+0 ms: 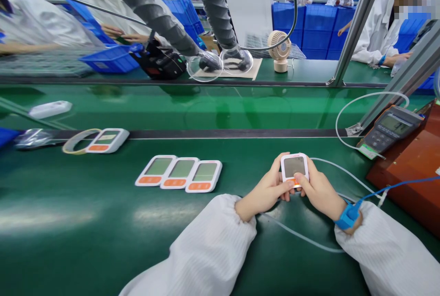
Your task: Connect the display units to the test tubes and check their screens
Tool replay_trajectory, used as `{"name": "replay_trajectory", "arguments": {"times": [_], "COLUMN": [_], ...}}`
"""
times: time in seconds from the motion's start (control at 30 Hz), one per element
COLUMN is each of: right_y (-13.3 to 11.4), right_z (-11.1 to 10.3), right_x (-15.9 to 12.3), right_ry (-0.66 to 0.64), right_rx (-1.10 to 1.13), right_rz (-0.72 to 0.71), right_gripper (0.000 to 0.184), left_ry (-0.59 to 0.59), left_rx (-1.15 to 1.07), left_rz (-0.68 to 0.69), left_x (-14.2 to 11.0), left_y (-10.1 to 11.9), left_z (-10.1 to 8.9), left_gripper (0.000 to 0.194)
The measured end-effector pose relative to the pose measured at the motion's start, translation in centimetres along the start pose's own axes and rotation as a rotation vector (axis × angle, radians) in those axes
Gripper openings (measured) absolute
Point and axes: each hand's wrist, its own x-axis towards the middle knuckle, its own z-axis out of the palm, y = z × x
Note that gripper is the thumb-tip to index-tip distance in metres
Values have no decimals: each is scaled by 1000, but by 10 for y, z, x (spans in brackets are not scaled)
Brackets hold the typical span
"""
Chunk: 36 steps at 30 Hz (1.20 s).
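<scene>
Both of my hands hold a small white digital timer (294, 166) with a grey screen and an orange button strip, above the green bench. My left hand (270, 189) grips its left edge, thumb at the lower front. My right hand (318, 188) closes on the right side, its thumb over the orange buttons; a blue wrist strap (349, 216) circles that wrist. To the left, three similar timers (178, 173) lie face up in an overlapping row. Farther left, another timer (107, 140) rests against a roll of tape (74, 142).
A handheld meter (395, 124) leans on an orange-brown box (409, 167) at right. A pale cable (302, 234) runs beneath my hands. Behind the bench lies a green conveyor belt (247, 108) carrying a white item (51, 109). Beyond it are a small fan (280, 51), ducts and several co-workers.
</scene>
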Motion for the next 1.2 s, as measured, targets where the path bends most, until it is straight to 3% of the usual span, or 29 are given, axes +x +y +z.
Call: {"name": "replay_trajectory", "arguments": {"times": [1.2], "right_y": [1], "right_z": [-1], "right_x": [0], "right_ry": [-2], "right_rx": [-13], "right_rz": [-22], "right_gripper": [46], "left_ry": [11], "left_rx": [6], "left_rz": [0], "left_x": [0], "left_y": [0], "left_z": [1], "left_gripper": [90]}}
